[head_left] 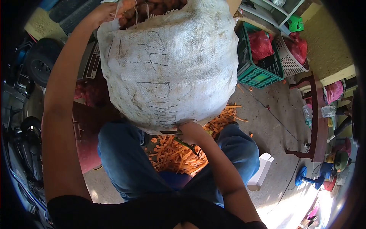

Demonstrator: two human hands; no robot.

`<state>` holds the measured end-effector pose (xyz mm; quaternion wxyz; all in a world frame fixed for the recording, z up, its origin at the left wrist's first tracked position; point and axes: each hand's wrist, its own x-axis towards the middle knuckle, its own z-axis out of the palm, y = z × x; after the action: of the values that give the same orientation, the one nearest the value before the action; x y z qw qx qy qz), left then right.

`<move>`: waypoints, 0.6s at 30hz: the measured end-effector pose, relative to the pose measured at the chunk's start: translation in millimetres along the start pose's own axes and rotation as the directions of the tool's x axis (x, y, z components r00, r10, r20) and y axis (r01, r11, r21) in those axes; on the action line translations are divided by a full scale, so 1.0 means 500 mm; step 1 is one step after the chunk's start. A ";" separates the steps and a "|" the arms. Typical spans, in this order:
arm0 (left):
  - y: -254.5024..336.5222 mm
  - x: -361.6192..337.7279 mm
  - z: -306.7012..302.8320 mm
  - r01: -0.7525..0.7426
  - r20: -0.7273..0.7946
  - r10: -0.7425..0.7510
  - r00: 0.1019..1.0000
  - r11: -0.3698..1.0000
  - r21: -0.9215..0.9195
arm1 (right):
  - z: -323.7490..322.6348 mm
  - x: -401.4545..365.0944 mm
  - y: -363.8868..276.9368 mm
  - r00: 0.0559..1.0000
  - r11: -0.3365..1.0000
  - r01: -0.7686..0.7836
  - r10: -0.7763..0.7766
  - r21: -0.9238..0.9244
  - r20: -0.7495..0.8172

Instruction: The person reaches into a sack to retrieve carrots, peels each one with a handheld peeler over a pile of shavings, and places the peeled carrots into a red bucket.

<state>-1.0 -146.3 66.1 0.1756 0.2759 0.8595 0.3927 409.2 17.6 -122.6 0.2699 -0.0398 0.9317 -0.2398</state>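
Note:
A large white woven sack (179, 72) with black handwriting bulges in front of me, above my knees. Reddish-brown root vegetables (158, 7) show in its mouth at the top. My left hand (103, 16) is closed on the sack's upper left edge, beside loose clear plastic strands. Low down, my right hand (190, 133) is closed against the sack's bottom edge, its fingertips partly hidden. A dark flat piece lies beside those fingers, and a thin green and black thing (187, 144) is just under the hand; I cannot make out either one.
Orange peelings (175, 156) are heaped on the floor between my legs. To the right stand a green crate (261, 76) with a red bag, a white basket (289, 61) and a dark red bench (319, 118). A white carton (261, 171) lies by my right knee; a tire (42, 63) is at left.

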 end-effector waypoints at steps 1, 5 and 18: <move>0.010 -0.030 -0.010 -0.093 -0.070 0.075 0.995 0.945 -0.312 | 0.002 0.000 0.002 1.000 1.000 -0.001 0.001 -0.006 -0.011; 0.086 -0.214 0.037 -0.236 -0.188 0.176 0.966 0.899 -0.370 | 0.013 0.000 0.004 1.000 1.000 0.009 -0.010 -0.023 -0.010; 0.024 -0.583 0.436 0.180 0.163 0.152 0.975 -0.107 -0.978 | 0.024 -0.040 0.025 0.996 0.956 0.092 -0.082 0.279 -0.045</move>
<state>345.5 -192.1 -37.0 0.4213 0.0860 0.2576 0.8653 433.3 27.5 -127.5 0.2464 -0.0381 0.8900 -0.3817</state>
